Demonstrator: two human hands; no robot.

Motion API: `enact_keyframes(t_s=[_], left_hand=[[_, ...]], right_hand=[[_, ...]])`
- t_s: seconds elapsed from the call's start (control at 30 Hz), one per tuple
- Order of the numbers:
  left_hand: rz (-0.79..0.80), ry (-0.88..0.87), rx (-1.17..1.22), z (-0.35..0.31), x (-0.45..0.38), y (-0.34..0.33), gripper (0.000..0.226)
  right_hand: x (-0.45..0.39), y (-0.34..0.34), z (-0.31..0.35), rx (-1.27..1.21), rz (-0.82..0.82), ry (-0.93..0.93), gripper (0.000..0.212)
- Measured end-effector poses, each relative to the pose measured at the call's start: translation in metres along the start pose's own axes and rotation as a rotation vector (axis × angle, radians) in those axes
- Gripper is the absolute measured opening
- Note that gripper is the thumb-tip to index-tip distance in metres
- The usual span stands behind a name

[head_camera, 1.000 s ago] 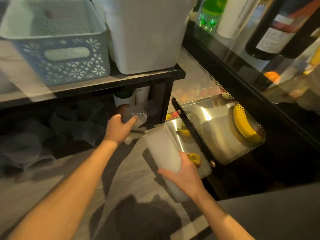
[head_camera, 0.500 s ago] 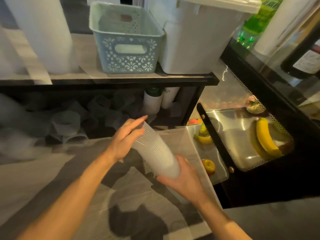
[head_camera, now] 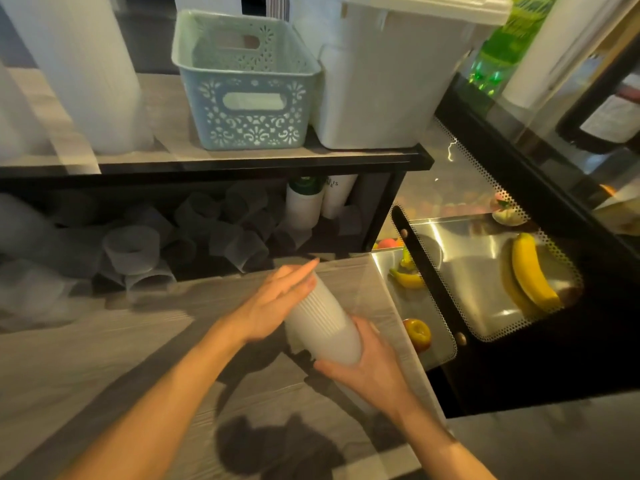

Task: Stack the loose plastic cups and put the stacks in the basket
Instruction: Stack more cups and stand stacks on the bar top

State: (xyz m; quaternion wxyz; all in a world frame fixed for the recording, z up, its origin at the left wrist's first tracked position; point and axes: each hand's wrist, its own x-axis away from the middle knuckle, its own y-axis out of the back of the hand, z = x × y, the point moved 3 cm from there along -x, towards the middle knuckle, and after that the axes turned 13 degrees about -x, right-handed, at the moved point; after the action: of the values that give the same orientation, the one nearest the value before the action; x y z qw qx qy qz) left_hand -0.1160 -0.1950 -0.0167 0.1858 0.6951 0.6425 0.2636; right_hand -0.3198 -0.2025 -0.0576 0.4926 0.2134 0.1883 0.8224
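Frosted plastic fills my grip: a stack of nested cups [head_camera: 320, 327] lies tilted between my hands above the grey wood-grain counter [head_camera: 104, 358], its open end pointing up and away from me toward the shelf. My right hand [head_camera: 367, 368] curls around the lower, closed end and holds the stack from beneath. My left hand [head_camera: 277, 303] is flat, fingers straight and together, with the palm laid against the upper end at the rims; it grasps nothing.

I judge this to be the seating step, pressing the newest cup down so the stack closes up tight.

Plenty of loose cups [head_camera: 131, 249] lie tumbled in the dim space under the black shelf [head_camera: 242, 164], just beyond my left fingertips, so the stacking is far from finished. The pale blue basket [head_camera: 242, 88] stands on top of that shelf, above and well beyond my hands, beside a white lidded bin [head_camera: 388, 81]; I cannot see its floor.

Next I either reach my left hand under the shelf for another cup while the right keeps the stack steady, or lift the stack up over the shelf edge and lower it into the basket.
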Motion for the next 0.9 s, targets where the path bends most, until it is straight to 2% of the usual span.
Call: enact_keyframes(t_s=[0.07,0.17,0.33,0.53,0.63,0.7,0.8,0.9], left_hand=[[-0.013,-0.010,0.009,-0.008,-0.011,0.002,0.053],[-0.149,0.034,0.015,-0.018,-0.043,0.009,0.044],[-0.208,0.062,-0.248,-0.029,-0.115,0.008,0.049],[0.014,0.281,-0.543,-0.029,-0.187,-0.018,0.055],[0.166,0.386,-0.545,-0.026,-0.213,-0.033,0.058],[0.204,0.416,-0.548,-0.021,-0.227,-0.041,0.052],[0.070,0.356,-0.652,-0.021,-0.242,-0.045,0.048],[-0.102,0.304,-0.828,-0.020,-0.254,-0.042,0.072]], right_hand=[[-0.001,0.007,-0.006,-0.021,-0.019,-0.026,0.085],[-0.004,0.024,-0.011,-0.064,-0.087,-0.052,0.083],[-0.014,0.050,-0.022,-0.015,-0.191,-0.109,0.076],[-0.021,0.060,-0.032,0.004,-0.235,-0.189,0.083],[-0.025,0.061,-0.040,-0.006,-0.233,-0.213,0.088],[-0.027,0.061,-0.045,-0.028,-0.233,-0.231,0.093],[-0.029,0.064,-0.050,-0.099,-0.229,-0.267,0.091],[-0.034,0.066,-0.052,-0.098,-0.231,-0.264,0.090]])
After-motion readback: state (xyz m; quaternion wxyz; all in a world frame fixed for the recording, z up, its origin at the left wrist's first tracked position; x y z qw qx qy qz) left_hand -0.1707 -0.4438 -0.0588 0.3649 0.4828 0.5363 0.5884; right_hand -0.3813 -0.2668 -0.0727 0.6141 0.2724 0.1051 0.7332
